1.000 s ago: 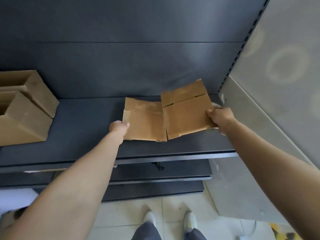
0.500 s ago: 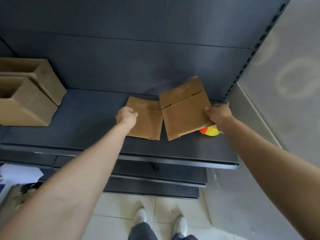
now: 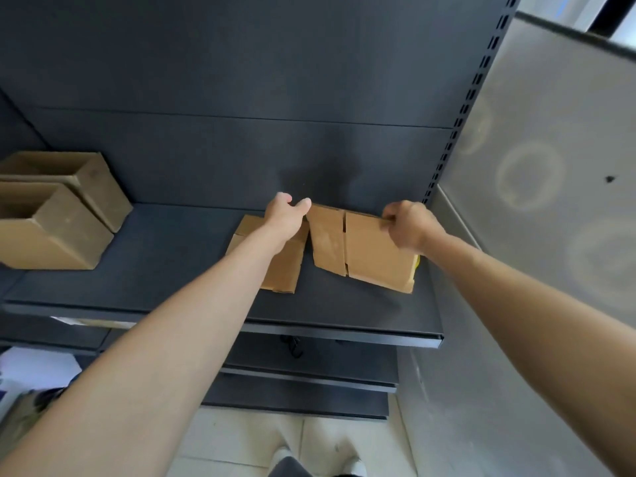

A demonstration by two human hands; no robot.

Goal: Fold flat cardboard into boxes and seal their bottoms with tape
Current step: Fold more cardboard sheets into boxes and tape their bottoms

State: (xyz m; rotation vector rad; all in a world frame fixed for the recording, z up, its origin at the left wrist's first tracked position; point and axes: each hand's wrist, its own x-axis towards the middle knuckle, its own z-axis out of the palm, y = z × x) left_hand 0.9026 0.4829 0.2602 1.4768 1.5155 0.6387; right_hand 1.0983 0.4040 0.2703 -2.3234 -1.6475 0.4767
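- Head view: since half a second ago, both hands moved from the side edges of the flat cardboard (image 3: pixel 364 251) to its far edge; the left hand (image 3: pixel 287 215) pinches the far left corner, the right hand (image 3: pixel 407 223) is closed on the far right part.
- The cardboard is over the dark shelf (image 3: pixel 155 256), above a second flat piece (image 3: pixel 280 266).
- Two folded boxes (image 3: pixel 55 215) stand well apart at left; the middle of the shelf is bare, and a grey wall (image 3: pixel 550 166) is close on the right.

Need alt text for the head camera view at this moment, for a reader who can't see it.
Both hands hold a flat cardboard blank over a dark shelf, the left hand at its top left corner, the right hand at its top right. Another flat piece lies beneath; two open boxes sit left.
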